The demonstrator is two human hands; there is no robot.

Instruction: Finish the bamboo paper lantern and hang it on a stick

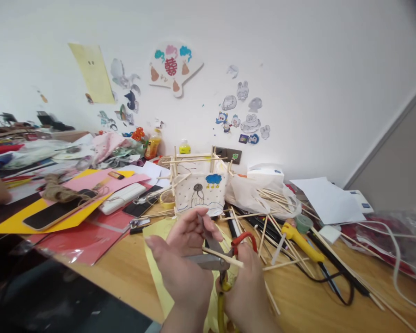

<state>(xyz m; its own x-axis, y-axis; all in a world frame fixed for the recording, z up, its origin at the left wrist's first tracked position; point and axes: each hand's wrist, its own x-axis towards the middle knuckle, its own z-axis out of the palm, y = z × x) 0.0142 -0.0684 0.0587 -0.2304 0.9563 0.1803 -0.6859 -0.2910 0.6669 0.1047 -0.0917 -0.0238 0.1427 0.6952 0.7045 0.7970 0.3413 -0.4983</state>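
My right hand (247,286) is closed on a pair of scissors (210,262), one handle red and the other yellow. The blades stand apart and point left. A short wooden stick (223,257) lies between them near the pivot. Close to the blades, my left hand (183,259) is cupped, its thumb spread away from the curled fingers. The upper blade reaches to the left fingertips; whether they touch it is unclear. Below both hands is a yellow paper sheet (159,263). Behind them stands a stick-framed paper box (200,192) with a drawn blue cloud and figure.
A yellow glue gun (303,243) with its cord lies to the right among loose sticks (263,238). A plastic bag (244,196) holds more sticks. On the left are a phone (58,210), a white power bank (122,198) and coloured paper (86,240). Behind rises the wall.
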